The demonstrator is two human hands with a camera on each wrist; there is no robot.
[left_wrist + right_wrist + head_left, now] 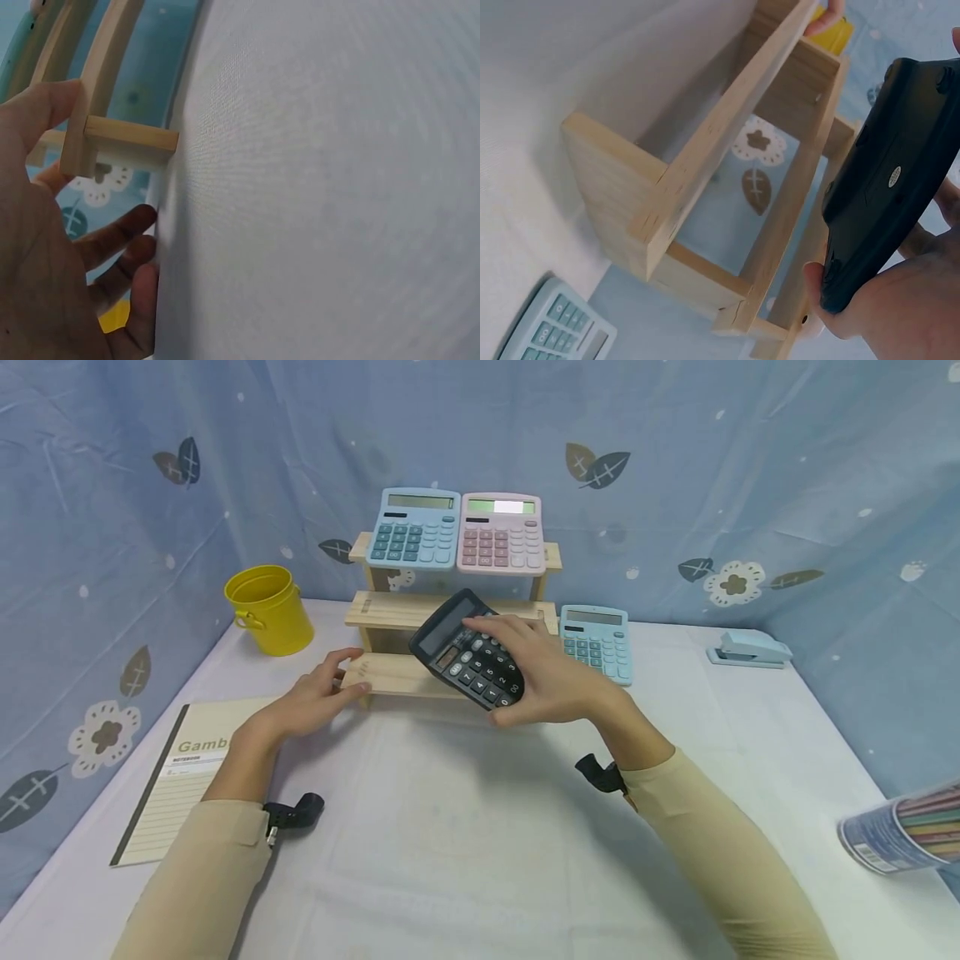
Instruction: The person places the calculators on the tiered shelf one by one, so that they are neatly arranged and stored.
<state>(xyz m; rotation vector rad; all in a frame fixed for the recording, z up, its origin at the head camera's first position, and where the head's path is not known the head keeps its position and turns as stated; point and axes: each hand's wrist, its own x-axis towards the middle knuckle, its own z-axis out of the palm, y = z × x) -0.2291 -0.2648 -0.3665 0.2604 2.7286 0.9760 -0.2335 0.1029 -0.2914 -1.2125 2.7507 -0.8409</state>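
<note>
My right hand (551,672) grips a black calculator (471,652) by its edges, tilted and held in the air before a wooden tiered stand (405,675). In the right wrist view the underside of the black calculator (889,176) shows. My left hand (311,697) pinches the left end of the stand's lowest step between thumb and forefinger; its other fingers hang loosely curled in the left wrist view. On the top step a blue calculator (415,529) and a pink calculator (501,535) lean side by side. Another light blue calculator (597,643) is just right of the stand.
A yellow bucket (270,610) stands left of the stand, and a notebook (187,768) lies near my left forearm. At the right are a light blue stapler (748,648) and a can of colored pencils (888,835). Patterned cloth walls (675,460) surround the white table.
</note>
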